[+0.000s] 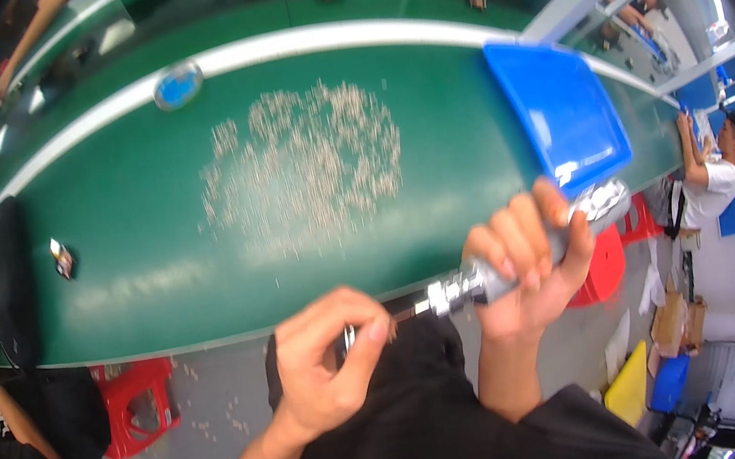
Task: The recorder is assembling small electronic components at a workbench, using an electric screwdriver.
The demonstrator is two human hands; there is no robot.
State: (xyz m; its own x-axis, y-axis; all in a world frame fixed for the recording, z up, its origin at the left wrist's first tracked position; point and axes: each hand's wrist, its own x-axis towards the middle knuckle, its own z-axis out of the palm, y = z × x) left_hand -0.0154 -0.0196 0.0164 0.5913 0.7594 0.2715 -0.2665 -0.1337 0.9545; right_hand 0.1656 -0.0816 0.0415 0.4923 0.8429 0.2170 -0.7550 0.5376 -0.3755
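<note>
The right hand (531, 255) is wrapped around a grey screwdriver-like hand tool (493, 278), held slantwise above the near edge of the workbench, its silver metal collar (454, 292) and slender tip pointing left. The left hand (335, 353) is curled, thumb and forefinger pinched on a small dark-and-silver piece (349, 336) beside the tip; it is too small and hidden to identify, and whether it touches the tip cannot be told.

Just beyond the right hand, a blue plastic tray (560, 114) lies on the right of the green bench top (451, 127). Farther left, many small pale parts (304, 164) are strewn across the middle. Behind them, at the far edge, sits a round tin with a blue top (178, 86). A small multicoloured item (63, 258) lies at the left, near a black bag-like object (12, 282).

Red stools (139, 406) stand below the bench on both sides. One seated person (21, 437) is at the far left, and another person (712, 178) at the far right.
</note>
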